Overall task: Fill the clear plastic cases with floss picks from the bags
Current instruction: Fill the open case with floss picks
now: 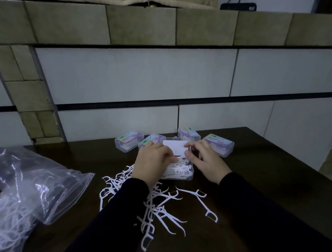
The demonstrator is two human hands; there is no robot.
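Observation:
An open clear plastic case (186, 176) sits on the dark table, its base holding white floss picks and its lid (175, 145) raised behind with a white card inside. My left hand (152, 161) rests over the case's left side, its fingers curled on the picks in the base. My right hand (203, 161) is at the case's right edge, its fingertips touching the lid's corner. A loose pile of white floss picks (158, 203) lies in front of the case, partly under my left forearm.
Several closed, labelled cases (128, 141) (218, 144) (189, 133) stand in a row behind, against the tiled wall. A clear zip bag (35, 193) with more picks lies at the left. Single picks (202, 200) lie scattered to the right of the pile.

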